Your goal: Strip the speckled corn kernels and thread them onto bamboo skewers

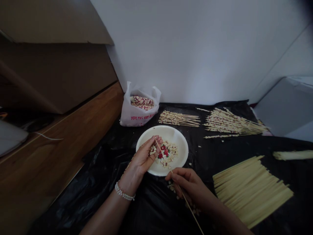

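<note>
In my right hand [187, 184] is a thin wooden skewer [187, 202], gripped between thumb and fingers and slanting up to the left. Its tip reaches my left hand [146, 153], which is curled over the bowl with pale corn kernels [153, 150] in its palm. I cannot tell whether the left fingertips pinch the tip or a kernel. The white bowl [146, 169] has loose cream and dark-red kernels [172, 150] over a red flower print. More loose kernels [171, 186] lie beside my right hand, partly hidden by it.
Behind the bowl stands a white plastic bag [126, 112] with speckled corn cobs [143, 101]. Kernel-threaded skewers lie in a small bundle [176, 118] and a larger pile [225, 120]. Bare skewers [251, 189] and a pale stripped cob [293, 155] rest at right on black plastic sheeting [102, 173].
</note>
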Available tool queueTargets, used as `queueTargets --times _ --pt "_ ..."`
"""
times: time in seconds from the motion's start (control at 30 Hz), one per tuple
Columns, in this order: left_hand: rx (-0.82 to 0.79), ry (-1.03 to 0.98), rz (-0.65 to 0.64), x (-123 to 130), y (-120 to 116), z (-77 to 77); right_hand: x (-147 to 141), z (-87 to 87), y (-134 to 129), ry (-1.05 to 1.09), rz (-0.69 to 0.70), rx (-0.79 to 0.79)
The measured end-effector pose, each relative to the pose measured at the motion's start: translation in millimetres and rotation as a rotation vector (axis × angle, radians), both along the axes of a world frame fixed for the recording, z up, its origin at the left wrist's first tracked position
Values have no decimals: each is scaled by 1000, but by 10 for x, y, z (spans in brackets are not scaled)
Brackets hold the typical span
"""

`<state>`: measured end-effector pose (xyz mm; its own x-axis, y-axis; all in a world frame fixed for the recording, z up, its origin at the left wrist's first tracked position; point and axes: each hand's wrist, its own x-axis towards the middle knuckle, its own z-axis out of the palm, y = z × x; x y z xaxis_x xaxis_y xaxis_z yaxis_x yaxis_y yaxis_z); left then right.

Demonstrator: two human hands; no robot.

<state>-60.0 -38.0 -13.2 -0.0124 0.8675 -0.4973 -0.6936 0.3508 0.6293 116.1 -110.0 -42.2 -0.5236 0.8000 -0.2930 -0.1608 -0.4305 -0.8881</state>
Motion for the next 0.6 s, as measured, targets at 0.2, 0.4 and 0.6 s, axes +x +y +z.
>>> queueTargets --times 0.2,0.4,0.6 --pt "-3 72 -44 -57 15 -57 -15 -43 -9 -32 7 39" --pt "-19 93 -46 -33 -6 28 -39 -58 -11 -17 1 63" --pt "-13 60 -79 -7 3 86 -81 -22 -38 -43 -42 23"
